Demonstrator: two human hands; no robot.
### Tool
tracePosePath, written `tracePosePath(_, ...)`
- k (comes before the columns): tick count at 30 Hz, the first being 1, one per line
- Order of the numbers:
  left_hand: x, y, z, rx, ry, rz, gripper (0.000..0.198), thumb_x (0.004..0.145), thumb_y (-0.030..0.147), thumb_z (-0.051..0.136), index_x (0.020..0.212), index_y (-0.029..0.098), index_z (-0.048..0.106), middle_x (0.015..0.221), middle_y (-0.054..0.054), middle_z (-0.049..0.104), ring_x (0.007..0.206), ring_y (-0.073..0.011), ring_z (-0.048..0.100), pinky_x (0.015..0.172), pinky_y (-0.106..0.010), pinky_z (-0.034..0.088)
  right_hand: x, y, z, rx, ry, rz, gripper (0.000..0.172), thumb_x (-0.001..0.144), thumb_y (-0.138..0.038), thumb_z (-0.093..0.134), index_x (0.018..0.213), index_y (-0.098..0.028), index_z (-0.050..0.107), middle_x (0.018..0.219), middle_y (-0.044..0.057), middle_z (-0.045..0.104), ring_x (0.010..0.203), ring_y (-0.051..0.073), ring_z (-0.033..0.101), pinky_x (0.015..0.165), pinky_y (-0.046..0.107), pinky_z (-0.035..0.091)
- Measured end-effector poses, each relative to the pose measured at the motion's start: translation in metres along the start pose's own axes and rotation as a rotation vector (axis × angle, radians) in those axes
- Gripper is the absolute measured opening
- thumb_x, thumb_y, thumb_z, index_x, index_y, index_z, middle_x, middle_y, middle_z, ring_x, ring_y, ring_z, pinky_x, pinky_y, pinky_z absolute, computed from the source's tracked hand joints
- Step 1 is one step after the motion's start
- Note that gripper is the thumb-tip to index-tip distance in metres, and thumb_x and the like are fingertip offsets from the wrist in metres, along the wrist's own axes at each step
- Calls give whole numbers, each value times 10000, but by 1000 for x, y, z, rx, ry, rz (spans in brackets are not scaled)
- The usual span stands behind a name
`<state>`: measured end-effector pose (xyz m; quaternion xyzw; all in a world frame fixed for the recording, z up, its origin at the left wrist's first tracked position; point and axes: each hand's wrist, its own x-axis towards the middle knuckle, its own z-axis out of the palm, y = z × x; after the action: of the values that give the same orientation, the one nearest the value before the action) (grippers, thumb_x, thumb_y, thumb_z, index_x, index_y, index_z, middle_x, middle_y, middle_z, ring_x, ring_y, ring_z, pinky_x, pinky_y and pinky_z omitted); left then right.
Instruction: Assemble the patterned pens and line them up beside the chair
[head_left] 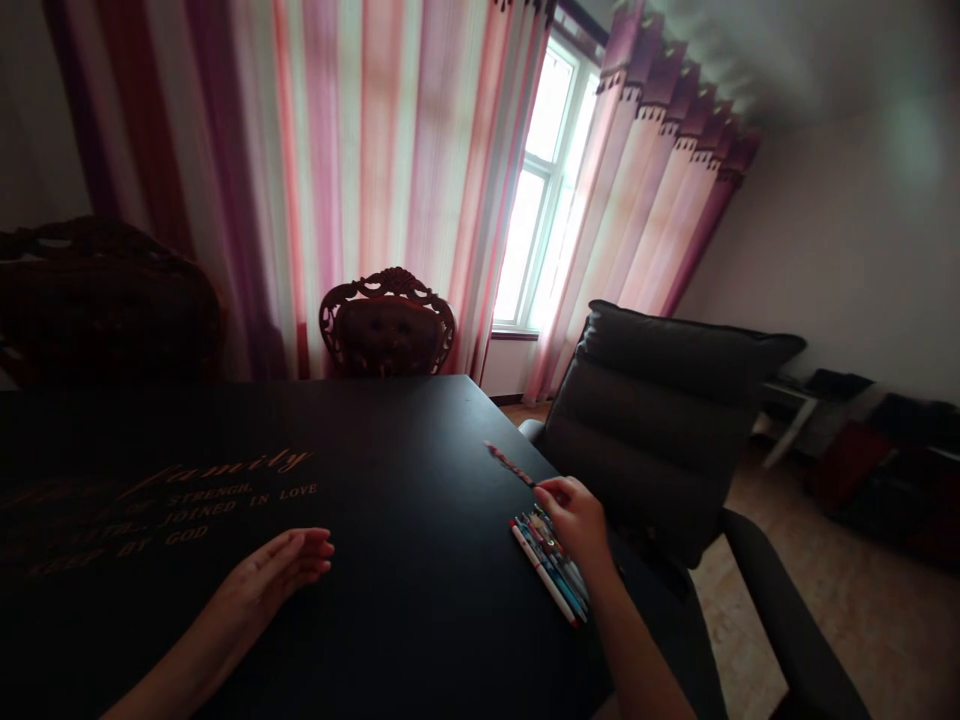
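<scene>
My right hand (576, 518) pinches the near end of a red patterned pen (508, 463), which points away over the black table (390, 560). Just below that hand lies a row of several pens (550, 572) side by side near the table's right edge. My left hand (279, 570) rests on its side on the table at the left, fingers held straight and together, holding nothing.
The table top carries gold lettering (172, 505) at the left. A carved wooden chair (387, 325) stands at the far side, another dark chair (97, 300) at the far left. A black office chair (660, 410) stands close to the table's right edge.
</scene>
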<state>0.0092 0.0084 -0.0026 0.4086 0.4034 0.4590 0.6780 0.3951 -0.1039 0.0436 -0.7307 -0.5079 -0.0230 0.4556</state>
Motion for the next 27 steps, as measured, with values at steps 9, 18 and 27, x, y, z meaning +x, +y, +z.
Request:
tracePosePath(9,2,0,-6,57,-105,-5,320,646,375,825,874,160,761,835,-93,774,789,-265,718,723,-331,577,-38,119,-61,-212,71,326,354,779,-456,507,829,-190,736,804,107,748,763,288,680,637,329,447)
tracePosePath(18,-1,1,-6,76,-119,0,342,681,398,810,909,148,760,862,-110,773,815,-263,714,734,-313,570,-42,130,-53,-317,11,321,400,816,-493,461,879,-214,740,847,108,740,825,305,671,700,354,468)
tracePosePath(27,-4,1,-5,88,-156,7,341,739,415,766,944,143,752,887,-109,764,845,-245,711,782,-295,548,-34,116,-47,-473,30,223,570,842,-600,397,1190,-212,627,1169,135,633,1078,349,558,903,446,421)
